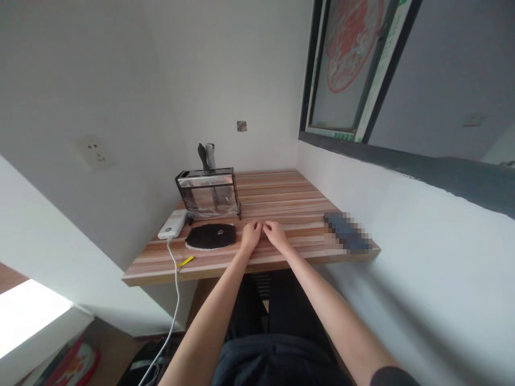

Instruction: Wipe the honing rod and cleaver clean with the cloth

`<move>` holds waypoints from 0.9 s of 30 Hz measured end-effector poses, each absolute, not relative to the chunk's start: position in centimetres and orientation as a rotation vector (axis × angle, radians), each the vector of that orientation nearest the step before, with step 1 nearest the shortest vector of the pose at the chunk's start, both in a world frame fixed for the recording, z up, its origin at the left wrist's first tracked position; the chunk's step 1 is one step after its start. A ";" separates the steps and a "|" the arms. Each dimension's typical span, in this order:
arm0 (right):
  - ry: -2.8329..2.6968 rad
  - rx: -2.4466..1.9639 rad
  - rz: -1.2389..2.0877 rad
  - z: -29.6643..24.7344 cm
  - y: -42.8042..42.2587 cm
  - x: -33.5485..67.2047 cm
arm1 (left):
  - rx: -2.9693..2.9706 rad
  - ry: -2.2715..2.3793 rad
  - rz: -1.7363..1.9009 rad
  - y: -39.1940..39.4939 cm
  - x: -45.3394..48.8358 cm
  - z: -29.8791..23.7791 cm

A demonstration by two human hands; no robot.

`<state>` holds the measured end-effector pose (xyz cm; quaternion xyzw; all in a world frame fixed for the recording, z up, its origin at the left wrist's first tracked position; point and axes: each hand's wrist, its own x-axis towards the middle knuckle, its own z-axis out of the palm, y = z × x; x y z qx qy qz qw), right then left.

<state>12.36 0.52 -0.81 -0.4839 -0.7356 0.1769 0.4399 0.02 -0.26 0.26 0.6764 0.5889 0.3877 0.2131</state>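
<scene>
My left hand [252, 231] and my right hand [274, 231] rest side by side on the wooden table [281, 193], their fingertips nearly meeting. Both have curled, closed fingers; whatever may be between them is too small or hidden to make out. Just left of my left hand lies a flat black cloth item [211, 236] with a pale lower edge and a small mark on it. Behind that stands a black-framed rack with clear panels [209, 195], and two upright handles [206, 157], one black and one greyish, stick out of its top.
A white power bank [173, 224] with a white cable [177, 289] hanging over the edge sits at the left. Near the cable lies a yellow strip [185, 261]. At the right edge is a blurred-out dark flat object [346, 232]. Walls bound the table behind and at the right.
</scene>
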 end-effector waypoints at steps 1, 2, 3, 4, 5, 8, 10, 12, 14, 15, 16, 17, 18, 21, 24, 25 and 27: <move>-1.826 -1.204 0.437 -0.8 0.5 12.4 | 1.872 1.634 1.081 -0.3 0.0 0.3; -1.825 -1.206 0.436 -0.8 0.5 12.4 | 1.867 1.633 1.087 -0.4 0.1 0.3; -1.824 -1.207 0.434 -0.8 0.5 12.4 | 1.862 1.630 1.094 -0.4 0.1 0.4; -1.824 -1.207 0.434 -0.8 0.5 12.4 | 1.858 1.628 1.101 -0.5 0.1 0.4; -1.823 -1.206 0.435 -0.8 0.5 12.4 | 1.853 1.625 1.108 -0.5 0.1 0.4; -1.820 -1.202 0.441 -0.8 0.6 12.5 | 1.840 1.617 1.129 -0.6 0.3 0.5; -1.815 -1.196 0.448 -0.8 0.5 12.5 | 1.831 1.609 1.145 -0.7 0.3 0.6; -1.807 -1.188 0.458 -0.8 0.5 12.5 | 1.821 1.599 1.162 -0.7 0.3 0.6; -1.795 -1.179 0.470 -0.8 0.4 12.5 | 1.810 1.584 1.184 -0.7 0.3 0.6; -1.788 -1.174 0.476 -0.7 0.4 12.5 | 1.804 1.573 1.199 -0.7 0.3 0.6; -1.781 -1.168 0.484 -0.7 0.4 12.5 | 1.797 1.561 1.217 -0.7 0.3 0.5; -1.773 -1.160 0.492 -0.7 0.3 12.5 | 1.789 1.547 1.239 -0.7 0.3 0.5; -1.764 -1.151 0.501 -0.6 0.3 12.5 | 1.779 1.531 1.267 -0.7 0.3 0.6; -1.736 -1.110 0.531 -0.3 0.0 12.4 | 1.738 1.471 1.391 -1.1 0.6 0.8; -1.700 -1.048 0.569 0.1 -0.6 12.4 | 1.673 1.380 1.563 -2.3 0.6 1.4; -1.685 -1.025 0.586 0.3 -0.8 12.5 | 1.643 1.349 1.629 -2.8 0.2 1.8; -1.639 -0.985 0.622 0.6 -0.9 12.7 | 1.568 1.306 1.782 -3.5 -1.2 2.7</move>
